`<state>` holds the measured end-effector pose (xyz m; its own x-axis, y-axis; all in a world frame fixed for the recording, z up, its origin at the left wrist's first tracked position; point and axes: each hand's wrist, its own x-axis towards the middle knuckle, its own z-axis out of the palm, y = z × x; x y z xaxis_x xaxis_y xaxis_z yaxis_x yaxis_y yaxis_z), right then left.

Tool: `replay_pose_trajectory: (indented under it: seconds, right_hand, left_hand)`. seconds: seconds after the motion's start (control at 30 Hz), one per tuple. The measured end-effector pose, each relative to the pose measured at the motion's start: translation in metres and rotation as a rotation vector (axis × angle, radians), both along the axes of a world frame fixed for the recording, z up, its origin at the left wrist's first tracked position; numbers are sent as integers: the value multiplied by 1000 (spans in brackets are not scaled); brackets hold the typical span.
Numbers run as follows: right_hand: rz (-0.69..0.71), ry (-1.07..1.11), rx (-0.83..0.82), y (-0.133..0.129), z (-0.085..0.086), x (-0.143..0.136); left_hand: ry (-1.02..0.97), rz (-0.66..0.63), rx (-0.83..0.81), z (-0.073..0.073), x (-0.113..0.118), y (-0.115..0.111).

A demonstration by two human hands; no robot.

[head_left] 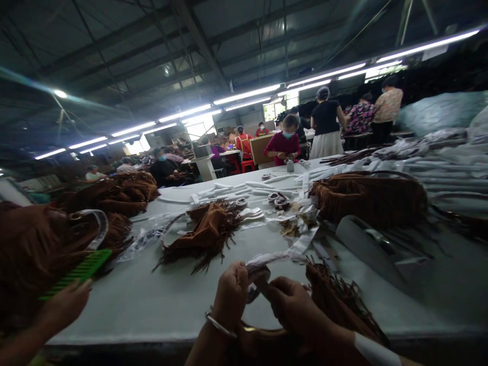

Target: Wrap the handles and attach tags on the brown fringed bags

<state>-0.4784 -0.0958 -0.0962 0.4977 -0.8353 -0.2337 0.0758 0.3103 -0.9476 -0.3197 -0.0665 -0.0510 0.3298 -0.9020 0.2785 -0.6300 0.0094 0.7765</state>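
Near the bottom centre, my left hand [233, 290], with a silver bangle at the wrist, is closed round a wrapped strap [259, 264]. Beside it, my right hand [292, 302] pinches the strap or its wrapping from the right; its fingertips are partly hidden. The strap arches above a brown fringed bag [335, 300], which lies at the table's front edge and partly under my forearms. Pale wrapping covers part of the strap's arch. A gold-coloured edge shows below my hands.
At the left, another person's hand [66, 307] holds a green comb [78, 272] by brown fringed bags [30, 239]. Another bag [208, 229], white tubes [229, 190] and strap rolls lie on the white table [152, 300]. A grey curved piece [369, 249] stands right. People work beyond.
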Motion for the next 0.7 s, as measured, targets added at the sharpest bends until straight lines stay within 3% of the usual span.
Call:
replay_pose_trajectory:
  seconds: [0.2,0.33,0.53,0.7]
  right_hand:
    - [-72,-181,-79,1,4,31]
    - [-87,-162,-142,4,8,41]
    - [45,-54,-207,12,4,25]
    - [-37,80,-356,17,-1,5]
  left_hand:
    - [121,131,-65,5,-12,15]
    - [128,113,-42,-1,-12,17]
    - [233,30,-8,-12,0,19]
    - [186,41,-30,-11,6,18]
